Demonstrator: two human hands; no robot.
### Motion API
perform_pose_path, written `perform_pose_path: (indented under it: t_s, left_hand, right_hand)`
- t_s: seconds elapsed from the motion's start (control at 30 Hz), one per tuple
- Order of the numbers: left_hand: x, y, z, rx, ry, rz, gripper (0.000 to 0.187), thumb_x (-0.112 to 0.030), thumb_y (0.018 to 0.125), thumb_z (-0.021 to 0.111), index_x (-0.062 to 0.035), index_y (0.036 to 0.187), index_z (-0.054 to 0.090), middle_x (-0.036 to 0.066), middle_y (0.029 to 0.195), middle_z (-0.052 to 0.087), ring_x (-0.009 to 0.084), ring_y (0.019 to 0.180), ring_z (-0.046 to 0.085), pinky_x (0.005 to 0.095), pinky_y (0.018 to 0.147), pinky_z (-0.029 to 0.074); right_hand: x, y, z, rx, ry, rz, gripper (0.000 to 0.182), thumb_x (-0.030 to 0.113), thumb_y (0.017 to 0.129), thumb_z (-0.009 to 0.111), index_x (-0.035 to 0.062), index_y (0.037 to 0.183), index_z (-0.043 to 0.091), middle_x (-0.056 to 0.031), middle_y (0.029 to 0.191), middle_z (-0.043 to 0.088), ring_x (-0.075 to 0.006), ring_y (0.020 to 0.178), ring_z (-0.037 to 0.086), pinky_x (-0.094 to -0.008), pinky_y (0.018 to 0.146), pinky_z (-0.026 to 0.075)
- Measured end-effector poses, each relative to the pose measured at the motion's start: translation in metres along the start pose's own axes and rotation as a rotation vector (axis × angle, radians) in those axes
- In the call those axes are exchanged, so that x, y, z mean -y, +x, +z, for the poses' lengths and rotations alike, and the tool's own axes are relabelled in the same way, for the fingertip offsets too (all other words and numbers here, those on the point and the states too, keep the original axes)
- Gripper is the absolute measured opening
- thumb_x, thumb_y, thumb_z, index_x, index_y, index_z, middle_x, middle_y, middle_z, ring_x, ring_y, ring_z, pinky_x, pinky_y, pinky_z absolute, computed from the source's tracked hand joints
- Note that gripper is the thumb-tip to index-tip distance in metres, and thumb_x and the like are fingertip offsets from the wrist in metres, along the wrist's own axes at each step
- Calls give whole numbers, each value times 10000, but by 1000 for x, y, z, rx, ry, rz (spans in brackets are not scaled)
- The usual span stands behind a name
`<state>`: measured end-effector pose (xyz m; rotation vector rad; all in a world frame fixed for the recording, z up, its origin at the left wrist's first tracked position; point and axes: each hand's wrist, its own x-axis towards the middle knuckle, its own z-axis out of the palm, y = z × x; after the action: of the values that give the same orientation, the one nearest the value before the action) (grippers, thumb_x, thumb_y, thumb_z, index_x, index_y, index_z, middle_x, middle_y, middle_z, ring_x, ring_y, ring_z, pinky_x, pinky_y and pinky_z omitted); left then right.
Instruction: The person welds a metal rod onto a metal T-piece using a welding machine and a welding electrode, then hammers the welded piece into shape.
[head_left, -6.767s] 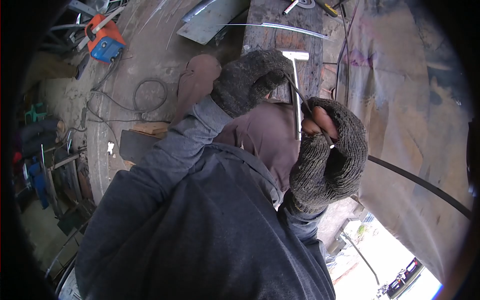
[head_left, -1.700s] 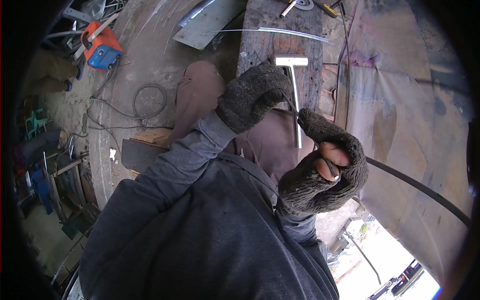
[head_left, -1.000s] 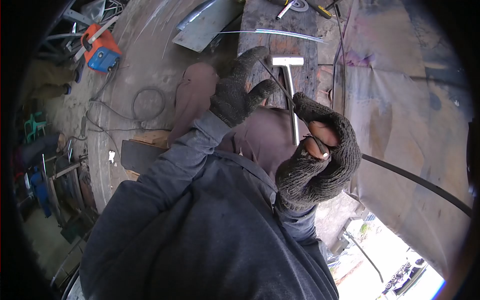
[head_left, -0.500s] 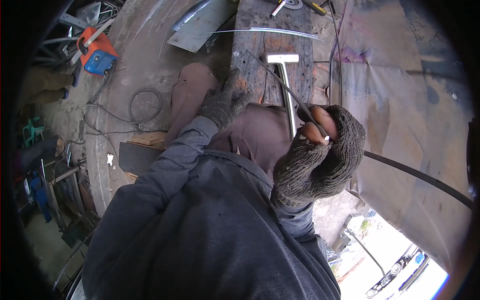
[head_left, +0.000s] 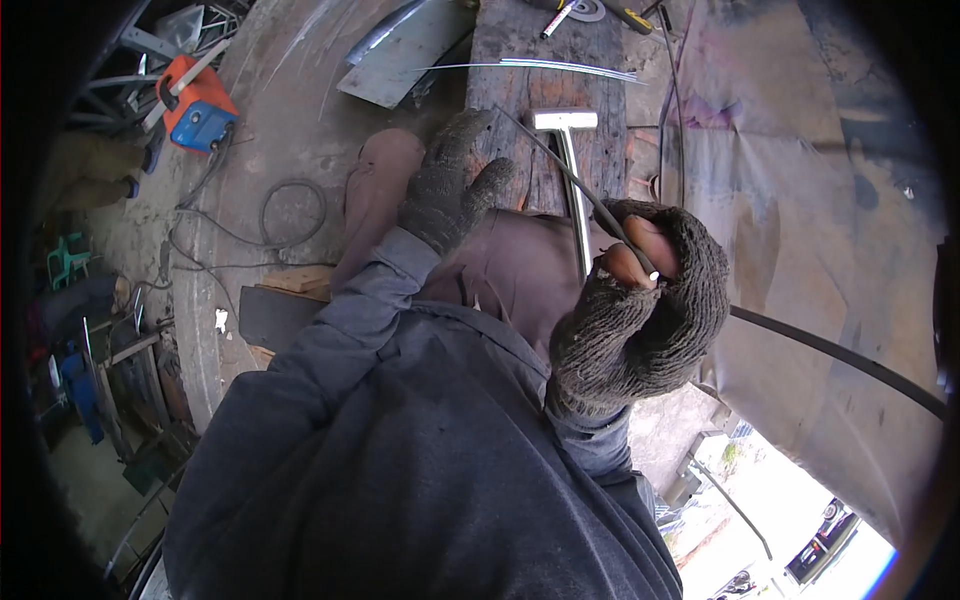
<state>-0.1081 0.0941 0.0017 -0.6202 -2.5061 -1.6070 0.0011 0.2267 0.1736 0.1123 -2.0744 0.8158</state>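
Observation:
My right hand [head_left: 665, 300], in a dark knit glove with bare fingertips, is pinched closed on a thin dark rod [head_left: 565, 170]. The rod slants up and left over the bench, and a pale tip shows at my fingertips. My left hand [head_left: 445, 190], also gloved, is over my leg by the left edge of the wooden bench [head_left: 505, 90]. Its thumb stands apart from the fingers and it holds nothing. Between my hands, a shiny T-shaped metal tube [head_left: 567, 122] lies with its crosspiece on the bench and its stem towards my lap.
Thin bright rods [head_left: 560, 66] lie across the bench, with a marker [head_left: 558, 20] and a disc [head_left: 587, 9] beyond. Metal sheet [head_left: 405, 65] is at the left. An orange-blue machine [head_left: 198, 108] and cable [head_left: 290, 215] are on the floor. A black cable-like strip [head_left: 840, 355] runs right.
My left hand has moved up a little towards the bench edge, its fingers straighter and its thumb raised. My right hand and the rod stay nearly still.

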Motion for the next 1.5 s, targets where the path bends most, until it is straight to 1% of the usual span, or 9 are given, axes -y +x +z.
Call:
perform_pose_path:
  t_s: [0.2,0.37,0.7,0.77,1.03,1.13,1.3,1.43,1.5]
  left_hand:
    - [-63,28,-15,-17,-120,378,400,-266,924,632,-70,1266,571,164,1261,583,338,1179,561,418,984,462]
    - [-57,26,-10,26,-255,385,299,-246,937,620,-60,1171,632,149,1150,642,329,1119,604,415,967,479]
    - [-62,19,-9,-12,-254,339,254,-245,956,590,-41,1092,655,142,1070,667,327,1071,629,418,972,483]
    - [-61,18,-7,1,-287,325,255,-247,956,589,-39,1087,656,140,1063,669,321,1070,630,416,979,479]
    - [-64,22,-9,-25,-177,349,261,-251,960,579,-35,1083,656,136,1087,662,304,1076,628,400,965,485]
    - [-53,23,-10,29,-305,252,409,-301,916,641,-53,1236,578,154,1146,639,331,1100,610,428,972,473]
    - [33,-17,16,110,516,-98,942,-515,834,659,-145,1522,132,231,1339,508,446,1178,533,499,1073,347]
    - [59,-34,17,375,260,-406,604,-286,947,566,-75,1463,333,160,1418,432,294,1296,441,367,1074,346]
    - [54,-31,12,489,222,-476,980,-632,874,498,-193,1533,-78,250,1451,387,482,1297,400,523,1110,274]
  right_hand:
    - [3,-5,6,2,70,-3,276,191,981,541,-73,1049,578,-190,938,690,-245,845,683,-329,791,536]
    - [10,-8,3,3,231,177,257,66,816,708,42,1071,689,-74,1001,707,-216,920,675,-331,846,520]
    - [10,-8,-3,51,121,156,247,100,826,687,36,1065,688,-82,1001,704,-222,912,681,-332,840,523]
    - [14,-3,0,53,10,67,270,195,984,533,-65,1022,596,-163,905,703,-227,799,679,-315,763,539]
    - [9,-2,-1,80,146,152,218,158,898,628,-18,1026,644,-139,940,706,-228,861,689,-331,802,533]
    - [8,-3,-1,84,147,122,211,151,897,629,-18,1023,645,-142,943,703,-229,864,683,-332,800,531]
    - [6,-4,-1,93,154,139,284,62,797,716,21,1076,680,-104,992,700,-229,925,674,-337,856,516]
    - [1,-12,1,109,219,229,361,42,784,716,9,1134,637,-118,1041,680,-240,972,663,-334,888,507]
    - [-5,-17,5,49,258,227,382,40,783,716,4,1151,622,-121,1061,671,-239,987,659,-330,897,505]
